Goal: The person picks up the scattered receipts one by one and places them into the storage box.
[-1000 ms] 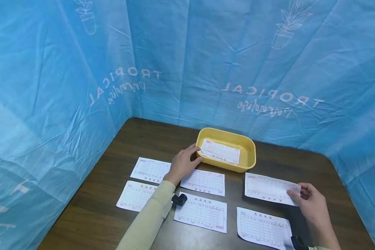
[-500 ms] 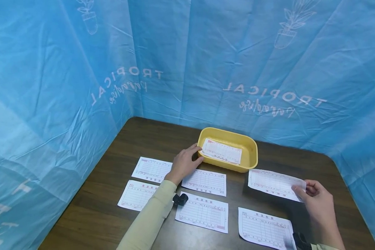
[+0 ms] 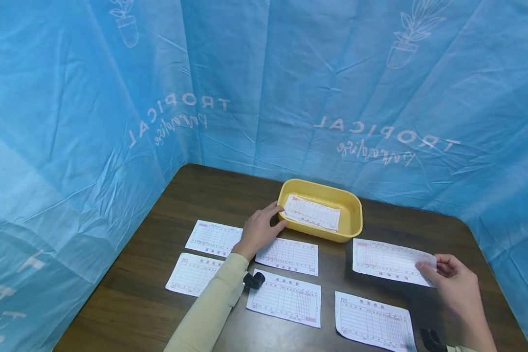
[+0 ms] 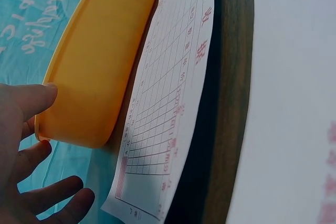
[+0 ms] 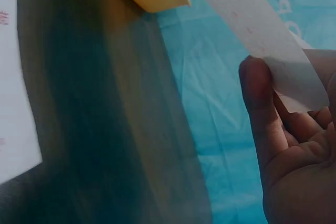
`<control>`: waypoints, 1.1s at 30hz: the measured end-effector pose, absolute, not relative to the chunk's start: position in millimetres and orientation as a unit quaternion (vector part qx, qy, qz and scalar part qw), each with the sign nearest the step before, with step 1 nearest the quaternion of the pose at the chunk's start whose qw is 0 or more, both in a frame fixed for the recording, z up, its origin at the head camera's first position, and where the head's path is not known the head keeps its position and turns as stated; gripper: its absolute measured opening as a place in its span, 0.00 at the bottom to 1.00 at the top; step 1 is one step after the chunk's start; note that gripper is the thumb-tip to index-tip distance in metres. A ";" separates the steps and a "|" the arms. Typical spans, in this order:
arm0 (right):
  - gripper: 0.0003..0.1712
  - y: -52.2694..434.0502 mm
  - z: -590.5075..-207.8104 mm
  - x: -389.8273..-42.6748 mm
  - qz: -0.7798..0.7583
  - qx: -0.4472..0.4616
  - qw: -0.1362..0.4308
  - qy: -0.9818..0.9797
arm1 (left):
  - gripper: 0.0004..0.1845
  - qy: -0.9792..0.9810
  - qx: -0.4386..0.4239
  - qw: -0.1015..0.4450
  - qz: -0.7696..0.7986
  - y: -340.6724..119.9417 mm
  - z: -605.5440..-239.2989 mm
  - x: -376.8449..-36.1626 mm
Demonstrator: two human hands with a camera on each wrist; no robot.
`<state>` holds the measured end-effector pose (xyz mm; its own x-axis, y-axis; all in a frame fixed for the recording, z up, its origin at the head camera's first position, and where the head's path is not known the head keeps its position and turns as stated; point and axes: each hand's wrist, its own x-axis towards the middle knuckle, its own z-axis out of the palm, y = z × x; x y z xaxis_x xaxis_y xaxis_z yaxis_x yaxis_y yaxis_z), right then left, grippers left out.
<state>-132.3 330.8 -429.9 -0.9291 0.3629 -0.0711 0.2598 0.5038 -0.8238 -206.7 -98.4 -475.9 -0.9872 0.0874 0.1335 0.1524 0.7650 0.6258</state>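
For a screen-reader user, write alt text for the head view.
A person's right hand pinches a printed form just above a dark table, while the left hand rests against a yellow tray holding one slip. Five more forms lie flat; blue sheeting surrounds the table.

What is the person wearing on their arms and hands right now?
Both hands are bare: left hand, right hand. The left arm has a pale yellow-green long sleeve. A small black camera sits at the left wrist, another at the right.
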 end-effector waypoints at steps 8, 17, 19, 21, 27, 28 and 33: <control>0.28 331.6 -422.5 -133.5 0.416 -0.133 0.059 -0.898 | 0.24 -0.942 -0.058 0.040 -0.327 -99.4 -476.4 -204.3; 0.25 329.0 -422.6 -142.4 0.450 -0.143 0.062 -0.879 | 0.24 -0.946 -0.056 0.031 -0.318 -97.9 -473.4 -206.9; 0.24 329.8 -420.6 -144.4 0.454 -0.134 0.059 -0.879 | 0.24 -0.946 -0.054 0.031 -0.318 -98.0 -473.6 -206.6; 0.24 330.0 -418.2 -146.5 0.448 -0.126 0.059 -0.883 | 0.24 -0.946 -0.055 0.032 -0.317 -98.2 -473.5 -206.5; 0.25 330.6 -410.9 -153.8 0.431 -0.107 0.069 -0.893 | 0.24 -0.945 -0.054 0.035 -0.320 -98.6 -473.6 -205.9; 0.25 330.3 -410.4 -155.1 0.431 -0.104 0.070 -0.894 | 0.24 -0.945 -0.053 0.035 -0.321 -98.7 -473.3 -205.8; 0.24 327.6 -410.1 -158.7 0.444 -0.107 0.071 -0.887 | 0.24 -0.944 -0.056 0.035 -0.324 -98.6 -473.5 -205.9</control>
